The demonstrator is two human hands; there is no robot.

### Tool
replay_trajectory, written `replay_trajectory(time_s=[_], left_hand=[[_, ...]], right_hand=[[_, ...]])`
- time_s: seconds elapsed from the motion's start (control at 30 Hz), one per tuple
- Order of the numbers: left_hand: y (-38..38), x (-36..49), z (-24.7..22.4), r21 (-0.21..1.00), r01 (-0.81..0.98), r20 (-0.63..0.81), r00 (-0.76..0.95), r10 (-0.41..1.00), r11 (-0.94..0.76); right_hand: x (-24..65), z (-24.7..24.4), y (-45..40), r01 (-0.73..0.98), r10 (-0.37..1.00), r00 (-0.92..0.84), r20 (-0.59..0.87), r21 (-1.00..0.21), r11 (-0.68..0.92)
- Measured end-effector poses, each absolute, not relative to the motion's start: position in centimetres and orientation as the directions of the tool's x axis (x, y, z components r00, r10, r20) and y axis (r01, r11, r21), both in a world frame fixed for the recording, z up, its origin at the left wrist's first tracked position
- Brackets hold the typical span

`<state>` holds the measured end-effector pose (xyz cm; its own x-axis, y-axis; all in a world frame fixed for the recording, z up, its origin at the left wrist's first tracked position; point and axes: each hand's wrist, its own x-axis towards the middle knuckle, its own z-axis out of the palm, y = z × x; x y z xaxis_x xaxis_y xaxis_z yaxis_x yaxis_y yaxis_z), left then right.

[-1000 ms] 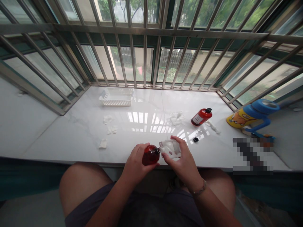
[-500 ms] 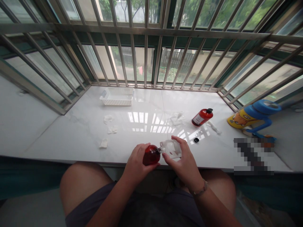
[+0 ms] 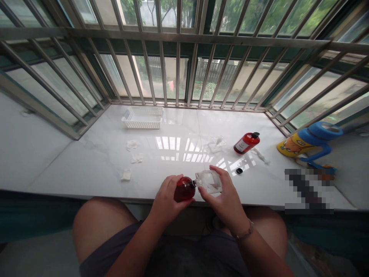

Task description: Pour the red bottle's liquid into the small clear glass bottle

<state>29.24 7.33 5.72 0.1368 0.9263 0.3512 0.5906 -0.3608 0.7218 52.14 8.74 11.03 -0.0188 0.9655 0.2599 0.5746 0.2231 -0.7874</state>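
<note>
My left hand (image 3: 168,198) is wrapped round a dark red bottle (image 3: 183,189), tilted on its side with its black-ringed neck to the right. In my right hand (image 3: 223,196) is a clear glass bottle (image 3: 210,181), gripped between thumb and fingers, its neck turned left. The two necks meet mouth to mouth, just above the counter's front edge. A little liquid seems to lie in the clear bottle, but I cannot tell how much. A small black cap (image 3: 239,171) rests on the counter right of my right hand.
A second red bottle (image 3: 246,143) with a black cap stands back right, near crumpled clear plastic (image 3: 216,144). Crumpled white tissues (image 3: 126,175) lie left. A white basket (image 3: 143,120) sits by the barred window. A blue and yellow flask (image 3: 308,139) is at the far right.
The clear bottle and my right hand have shifted very slightly. Both hands keep their hold, and the necks stay together.
</note>
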Motion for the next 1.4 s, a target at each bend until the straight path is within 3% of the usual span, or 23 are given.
replay_trajectory(time_s=[1.4], left_hand=[[7.35,29.28,5.63,0.739,0.574,0.349,0.123,0.929,-0.353]], right_hand=[[52.12,11.37,8.73,0.551,0.951,-0.063,0.304,-0.783,0.286]])
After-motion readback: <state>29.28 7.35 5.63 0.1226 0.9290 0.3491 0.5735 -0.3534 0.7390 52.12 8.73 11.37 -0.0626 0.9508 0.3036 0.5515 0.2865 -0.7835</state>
